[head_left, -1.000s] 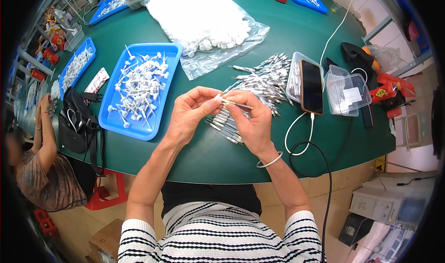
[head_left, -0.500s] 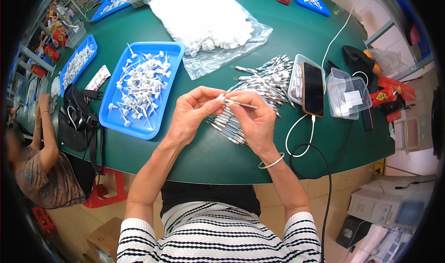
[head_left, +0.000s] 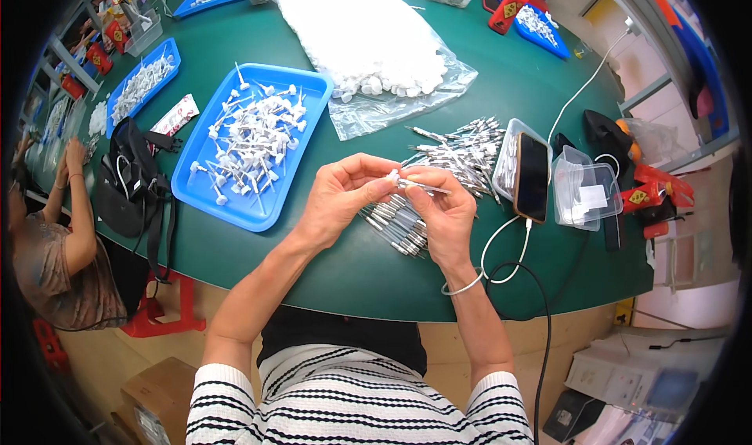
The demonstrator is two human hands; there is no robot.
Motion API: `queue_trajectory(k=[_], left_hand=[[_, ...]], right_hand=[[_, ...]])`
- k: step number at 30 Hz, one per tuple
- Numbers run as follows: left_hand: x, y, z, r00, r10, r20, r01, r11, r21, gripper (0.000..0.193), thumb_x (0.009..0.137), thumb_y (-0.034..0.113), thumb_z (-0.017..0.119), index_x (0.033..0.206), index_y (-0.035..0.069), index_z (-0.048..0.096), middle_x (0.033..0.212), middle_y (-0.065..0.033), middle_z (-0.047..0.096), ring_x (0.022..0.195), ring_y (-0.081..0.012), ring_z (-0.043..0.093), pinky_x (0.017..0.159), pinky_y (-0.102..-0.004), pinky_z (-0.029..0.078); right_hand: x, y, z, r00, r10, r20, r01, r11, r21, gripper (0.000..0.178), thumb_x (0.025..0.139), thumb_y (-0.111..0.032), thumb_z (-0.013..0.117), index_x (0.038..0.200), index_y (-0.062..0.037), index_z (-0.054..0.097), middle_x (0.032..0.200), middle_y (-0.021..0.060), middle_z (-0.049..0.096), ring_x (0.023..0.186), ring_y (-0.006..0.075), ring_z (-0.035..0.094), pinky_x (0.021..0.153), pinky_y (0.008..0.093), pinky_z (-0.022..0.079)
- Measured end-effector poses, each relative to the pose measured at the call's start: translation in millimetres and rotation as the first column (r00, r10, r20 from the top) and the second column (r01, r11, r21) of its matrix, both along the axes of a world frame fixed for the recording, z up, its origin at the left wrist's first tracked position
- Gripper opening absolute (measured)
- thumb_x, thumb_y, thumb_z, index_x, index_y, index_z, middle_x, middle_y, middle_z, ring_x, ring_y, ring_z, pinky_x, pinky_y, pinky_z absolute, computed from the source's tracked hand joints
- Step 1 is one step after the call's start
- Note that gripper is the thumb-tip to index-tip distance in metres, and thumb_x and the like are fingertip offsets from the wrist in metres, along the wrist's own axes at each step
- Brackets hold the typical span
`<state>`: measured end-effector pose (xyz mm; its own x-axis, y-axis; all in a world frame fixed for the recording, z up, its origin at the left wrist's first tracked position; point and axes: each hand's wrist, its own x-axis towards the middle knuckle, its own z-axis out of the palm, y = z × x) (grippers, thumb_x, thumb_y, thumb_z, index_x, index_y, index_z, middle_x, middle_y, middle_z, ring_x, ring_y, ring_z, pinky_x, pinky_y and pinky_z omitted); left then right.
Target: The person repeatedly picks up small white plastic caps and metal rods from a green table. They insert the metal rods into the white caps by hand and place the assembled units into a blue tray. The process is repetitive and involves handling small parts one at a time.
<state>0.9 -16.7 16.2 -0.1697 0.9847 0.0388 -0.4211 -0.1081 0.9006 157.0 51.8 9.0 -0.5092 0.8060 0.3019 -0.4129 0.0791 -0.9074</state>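
Observation:
Both of my hands meet over the table, fingertips close together. My left hand (head_left: pixel 333 202) pinches a small white plastic cap (head_left: pixel 393 176) between thumb and forefinger. In my right hand (head_left: pixel 448 222), thumb and fingers are closed on a thin metal rod (head_left: pixel 429 188), its inner end at the cap. Fingertips hide how the two parts join. Just beyond and below the hands lie a loose pile of similar metal rods (head_left: pixel 464 151) and a neater row of rods (head_left: pixel 398 229). Left of them, a blue tray (head_left: pixel 294 163) holds many rods with white caps on.
A clear plastic bag (head_left: pixel 345 120) of white caps lies at the far middle. To the right, a phone (head_left: pixel 532 177) rests against a clear box (head_left: pixel 502 171) of rods, beside another clear box (head_left: pixel 564 182) and cables. A black bag (head_left: pixel 121 179) and a seated person (head_left: pixel 66 273) are left.
The whole view has shifted slightly, so the table sits differently in it. My hands keep the same pinching grip on the cap and rod.

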Motion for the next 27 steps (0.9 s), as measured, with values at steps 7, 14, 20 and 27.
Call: queue_trajectory(k=[7,14,20,27], left_hand=[[-0.6,-0.7,-0.4,0.999,0.019,-0.027,-0.018,1.0,0.024,0.024,0.088,0.006,0.066,0.11,-0.002,0.063,0.1,-0.0088,0.068,0.087,-0.0099,0.064,0.077,-0.0243,0.054],[-0.4,-0.9,-0.6,0.999,0.025,-0.039,-0.023,0.999,0.033,0.024,0.088,0.005,0.066,0.111,-0.003,0.063,0.099,-0.0082,0.068,0.087,-0.01,0.064,0.077,-0.0242,0.054],[-0.9,-1.3,-0.3,0.998,0.024,-0.058,-0.022,0.999,0.027,0.025,0.088,0.007,0.066,0.111,-0.003,0.063,0.101,-0.0088,0.067,0.089,-0.0109,0.064,0.078,-0.0243,0.054],[-5.1,-0.5,-3.9,0.999,-0.031,0.023,0.032,0.998,-0.046,0.025,0.091,0.009,0.063,0.114,-0.002,0.063,0.102,-0.0092,0.068,0.09,-0.0132,0.066,0.079,-0.0253,0.055]], right_hand=[[-1.0,0.7,-2.8,0.999,0.032,-0.036,-0.035,0.996,-0.08,0.013,0.086,0.003,0.065,0.099,0.0015,0.065,0.106,0.0112,0.062,0.097,0.0149,0.06,0.086,0.027,0.051],[-0.2,1.1,-3.2,0.999,0.033,-0.032,-0.036,0.994,-0.099,0.013,0.086,0.004,0.065,0.098,0.0011,0.066,0.106,0.0108,0.062,0.097,0.0146,0.06,0.087,0.0265,0.049],[-0.2,1.3,-2.8,1.0,0.009,-0.001,-0.009,1.0,-0.012,0.012,0.085,0.004,0.066,0.098,0.0014,0.065,0.106,0.0102,0.062,0.097,0.0138,0.06,0.086,0.0261,0.05],[0.5,0.5,0.1,0.999,-0.007,0.035,0.005,0.999,0.037,0.011,0.087,0.003,0.065,0.097,0.0019,0.065,0.106,0.0097,0.062,0.095,0.0131,0.06,0.084,0.0254,0.051]])
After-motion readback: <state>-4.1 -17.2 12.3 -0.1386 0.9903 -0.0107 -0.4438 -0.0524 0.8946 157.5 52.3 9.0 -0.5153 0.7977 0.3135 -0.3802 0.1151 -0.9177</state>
